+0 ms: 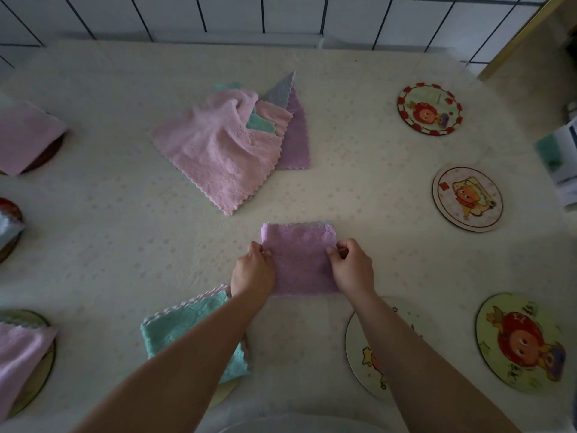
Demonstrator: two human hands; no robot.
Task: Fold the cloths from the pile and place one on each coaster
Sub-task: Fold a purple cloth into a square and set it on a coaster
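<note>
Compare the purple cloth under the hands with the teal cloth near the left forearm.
The folded purple fleecy cloth lies on bare tablecloth, pinched at its sides by the left hand and right hand; the folded teal fleecy cloth is untouched and covers a coaster. Purple sits square to the viewer, teal is angled. Both have scalloped edges.

A: Purple cloth (299, 257) folded flat on the table (125, 198), pinched at both side edges: left hand (253, 270) on the left, right hand (351, 266) on the right.

B: And the pile (231, 142)?

A: Further back, well apart. Pink on top, green, grey and purple poking out underneath.

B: Coasters?

A: Three bare cartoon ones along the right (429, 109) (467, 199) (521, 342), another (365, 354) partly under the right forearm. Folded green cloth (175, 329) under the left forearm. Pink folded cloths (25, 142) (18, 348) over coasters at the left edge.
</note>
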